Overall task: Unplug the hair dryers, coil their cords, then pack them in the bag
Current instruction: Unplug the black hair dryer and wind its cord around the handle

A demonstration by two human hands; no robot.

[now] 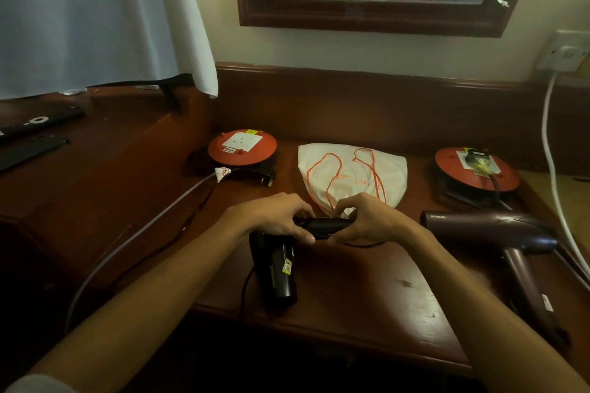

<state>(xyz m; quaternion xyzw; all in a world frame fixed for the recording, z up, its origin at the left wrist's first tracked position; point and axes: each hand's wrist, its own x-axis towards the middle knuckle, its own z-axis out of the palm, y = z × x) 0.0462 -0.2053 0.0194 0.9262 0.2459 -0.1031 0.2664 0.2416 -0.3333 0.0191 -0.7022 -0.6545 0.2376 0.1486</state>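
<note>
On the wooden desk [367, 290] we grip the black hair dryer [277, 268] with both hands: left hand [274, 217] and right hand [367, 220] curl around its handle. White drawstring bag [351, 169] lies just behind. Purple hair dryer [491, 230] rests to our right, near a red cord reel [475, 172]; another reel [241, 148] sits left.

My left grip [281, 220] and right grip [367, 220] both curl round the black hair dryer [277, 265] on the tabletop [367, 290]. Just beyond them lies the white bag [351, 172]. A purple hair dryer [498, 233] lies right of my right grip, its plug in the red reel [477, 169].
</note>
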